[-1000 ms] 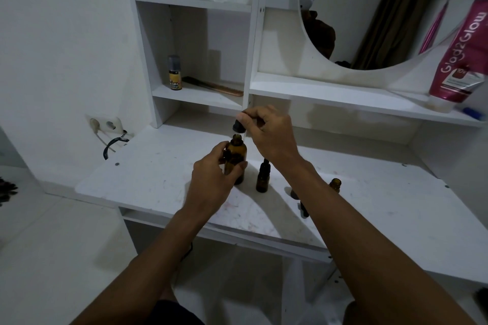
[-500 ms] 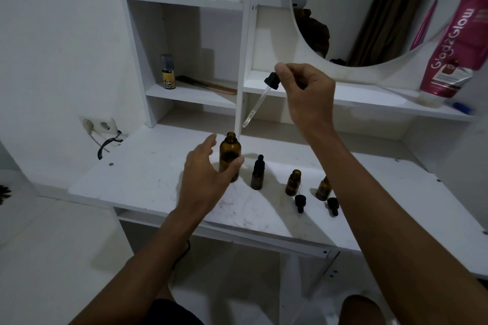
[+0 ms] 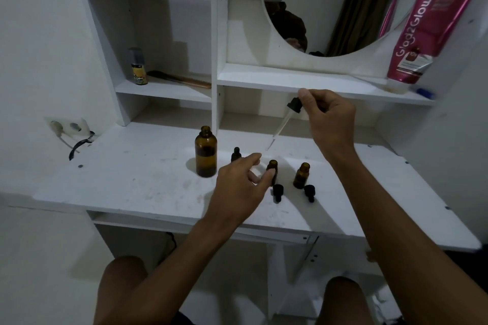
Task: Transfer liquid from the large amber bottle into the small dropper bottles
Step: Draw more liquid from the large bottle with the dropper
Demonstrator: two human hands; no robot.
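Nearest the viewer, two bare knees are seen at the lower edge, below the front lip of the white desk (image 3: 148, 187). The left hand (image 3: 237, 187) is held over the desk with its grip released and its fingers spread, the fingertips (image 3: 270, 174) lying against the middle small dropper bottle (image 3: 272, 166), whether with real contact cannot be told. Two loose black dropper caps (image 3: 277, 191) (image 3: 309, 191) are laid on the desk, one just in front of each uncapped small bottle. The right-hand small dropper bottle (image 3: 301, 175) is stood upright and uncapped at 3 o'clock from the middle one. A third small bottle (image 3: 235, 154), capped, is partly hidden behind the left hand, at 10 o'clock from the middle bottle. The large amber bottle (image 3: 206, 152) is stood upright and open at 9 o'clock from the group, apart from both hands. Above the small bottles, the right hand (image 3: 327, 116) is raised, its grip pinched on the black bulb of a glass dropper (image 3: 284, 124), whose tip is tilted down toward 7 o'clock, above the middle bottle. Farther back, a wall socket (image 3: 67, 126) is shown at the left, a yellow-labelled can (image 3: 138, 67) and a comb (image 3: 182, 79) on a shelf, and a pink tube (image 3: 422, 34) beside a round mirror (image 3: 343, 2).
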